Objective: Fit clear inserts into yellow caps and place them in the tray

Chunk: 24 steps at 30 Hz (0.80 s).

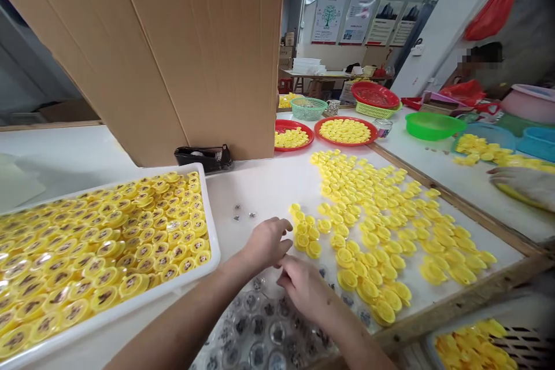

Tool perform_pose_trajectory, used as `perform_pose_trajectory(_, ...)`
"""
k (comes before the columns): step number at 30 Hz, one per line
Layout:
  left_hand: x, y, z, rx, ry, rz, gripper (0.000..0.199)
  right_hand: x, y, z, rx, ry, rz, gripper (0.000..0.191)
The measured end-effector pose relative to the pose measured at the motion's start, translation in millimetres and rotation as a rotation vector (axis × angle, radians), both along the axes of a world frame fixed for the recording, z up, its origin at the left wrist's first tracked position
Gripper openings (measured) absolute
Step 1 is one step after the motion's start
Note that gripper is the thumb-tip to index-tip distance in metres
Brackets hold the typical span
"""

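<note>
My left hand [269, 243] and my right hand [306, 289] meet over the table with fingers curled and fingertips close together. Whatever they pinch is hidden behind the fingers. Just right of my left hand lies a small cluster of round yellow plastic cups [302, 238], part of a wide spread of similar yellow pieces [368, 225]. Below my hands, clear round discs [258, 326] with dark printed pictures cover the table near me. To the left, a white tray [207, 222] is filled with yellow pieces bearing dark pictures under clear covers [143, 251].
A tall cardboard sheet [208, 58] stands behind a black tape dispenser [203, 157]. Red plates [321, 134] of yellow pieces sit at the back. A wooden rail [455, 208] edges the table. Another person's gloved hand [524, 182] is at right, near a green basin [435, 127].
</note>
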<state>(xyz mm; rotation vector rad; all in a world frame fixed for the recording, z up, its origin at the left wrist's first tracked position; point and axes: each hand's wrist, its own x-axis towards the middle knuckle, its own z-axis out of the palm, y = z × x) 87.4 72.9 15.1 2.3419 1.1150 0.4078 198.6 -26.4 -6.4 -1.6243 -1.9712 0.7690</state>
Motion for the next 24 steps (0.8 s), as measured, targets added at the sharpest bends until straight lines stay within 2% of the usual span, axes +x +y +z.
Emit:
perform_pose_trajectory(3, 16, -3, -17.8, -0.047, 0.001, 0.020, 0.029, 14, -21, 4.2, -0.024, 0.129, -0.047, 0.020)
perform_pose_trajectory(8, 35, -13, -42.1, -0.058, -0.002, 0.164, 0.024, 26, -41, 2.9, -0.282, 0.682, -0.256, 0.017)
perform_pose_trajectory(10, 42, -17, -47.6, -0.050, -0.004, 0.214, 0.020, 26, -42, 1.5, -0.326, 0.764, -0.290, 0.013)
perform_pose_trajectory(15, 42, -22, -52.5, -0.019, -0.021, 0.246, 0.009, 22, -38, -0.1, -0.261, 0.758, -0.235, 0.005)
perform_pose_trajectory(21, 6, -26, -58.6, 0.003, -0.009, 0.305, 0.006, 24, -27, -6.9, -0.287, 0.728, -0.240, 0.013)
perform_pose_trajectory(24, -6, -28, -59.3, 0.011, -0.009, 0.308, 0.017, 20, -20, -10.9, -0.294, 0.667, -0.268, 0.008)
